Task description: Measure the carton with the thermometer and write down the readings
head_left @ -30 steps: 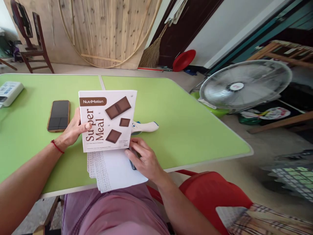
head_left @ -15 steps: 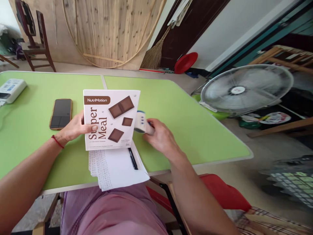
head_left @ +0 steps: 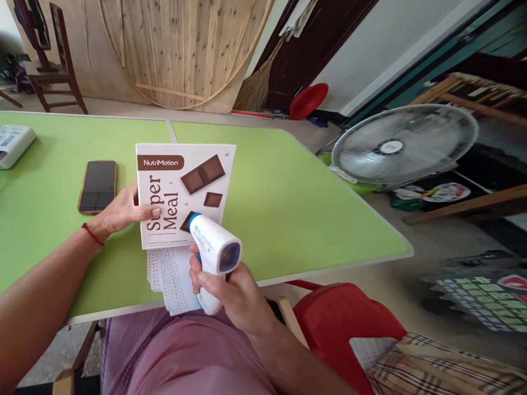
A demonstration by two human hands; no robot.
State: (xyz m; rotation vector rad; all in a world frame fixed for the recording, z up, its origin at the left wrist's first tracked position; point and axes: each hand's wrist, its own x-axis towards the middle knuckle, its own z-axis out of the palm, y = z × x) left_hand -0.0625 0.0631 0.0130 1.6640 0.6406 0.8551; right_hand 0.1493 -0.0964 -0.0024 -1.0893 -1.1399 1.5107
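My left hand (head_left: 125, 211) grips the left side of a white box (head_left: 164, 192) printed "NutriMotion Super Meal" with chocolate pieces, its thumb on the front. The box stands upright above the table. In my right hand (head_left: 224, 291) is a white and blue infrared thermometer (head_left: 212, 244), held by its handle. Its blue nose points at the box's lower front and overlaps it in view; I cannot tell whether they touch. Its small dark screen faces me. Handwritten paper sheets (head_left: 168, 274) lie below the box, partly hidden by my right hand and the thermometer.
A smartphone (head_left: 97, 186) lies left of the box on the green table (head_left: 296, 203). At the far left is a white device (head_left: 15, 145). A caged fan (head_left: 403, 145) stands beyond the table's right side, and a red chair (head_left: 341, 323) is at the lower right.
My right hand has brought the thermometer from beside the box to its front, turned with the screen toward me. The pen on the papers is now hidden. My left hand still holds the box.
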